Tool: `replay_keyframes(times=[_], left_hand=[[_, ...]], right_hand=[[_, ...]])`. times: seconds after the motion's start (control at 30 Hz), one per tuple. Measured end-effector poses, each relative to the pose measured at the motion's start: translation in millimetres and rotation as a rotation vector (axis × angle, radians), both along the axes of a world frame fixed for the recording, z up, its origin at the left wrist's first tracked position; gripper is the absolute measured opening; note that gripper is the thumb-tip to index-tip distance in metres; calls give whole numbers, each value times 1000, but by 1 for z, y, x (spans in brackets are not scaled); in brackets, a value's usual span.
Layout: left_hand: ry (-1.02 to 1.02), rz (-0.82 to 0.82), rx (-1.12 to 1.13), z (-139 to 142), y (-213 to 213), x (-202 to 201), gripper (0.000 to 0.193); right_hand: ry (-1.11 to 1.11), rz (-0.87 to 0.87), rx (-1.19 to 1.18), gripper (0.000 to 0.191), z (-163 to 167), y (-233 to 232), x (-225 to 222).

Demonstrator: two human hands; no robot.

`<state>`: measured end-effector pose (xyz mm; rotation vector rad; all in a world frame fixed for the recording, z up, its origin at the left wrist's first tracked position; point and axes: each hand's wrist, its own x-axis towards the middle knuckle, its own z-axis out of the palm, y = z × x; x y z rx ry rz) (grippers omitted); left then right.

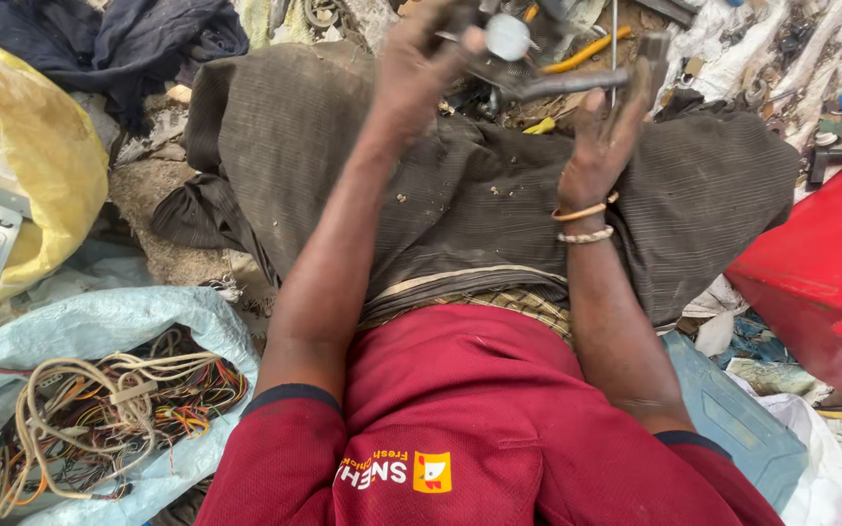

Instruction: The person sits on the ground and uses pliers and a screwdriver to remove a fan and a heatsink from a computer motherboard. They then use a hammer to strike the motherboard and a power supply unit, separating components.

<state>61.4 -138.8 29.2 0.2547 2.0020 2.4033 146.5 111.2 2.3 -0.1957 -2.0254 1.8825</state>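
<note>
Left hand [421,68] grips a round metal part [507,37]; right hand [604,141], fingers spread, presses a dark metal bar [567,84] above the person's lap.

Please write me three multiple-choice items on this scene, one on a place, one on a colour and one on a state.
1. Where does the bag of tangled wires lie?
A. at lower left
B. at upper right
C. on the lap

2. What colour is the panel at the right edge?
A. green
B. red
C. white

3. How is the left hand?
A. flat on the ground
B. hidden in a pocket
C. closed on a metal part

Answers: 1 A, the bag sits beside the left elbow; 2 B, the panel is plainly red; 3 C, its fingers wrap the part, while the right hand is spread against a dark metal bar.
</note>
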Motion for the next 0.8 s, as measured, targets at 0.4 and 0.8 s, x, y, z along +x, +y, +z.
replay_keyframes(times=[0.4, 0.8], left_hand=[[334, -110, -1466, -85, 36, 31, 12], [317, -10, -1510, -55, 23, 36, 16]], right_hand=[[-318, -28, -824, 43, 29, 6, -5], [-176, 150, -716, 50, 61, -7, 13]])
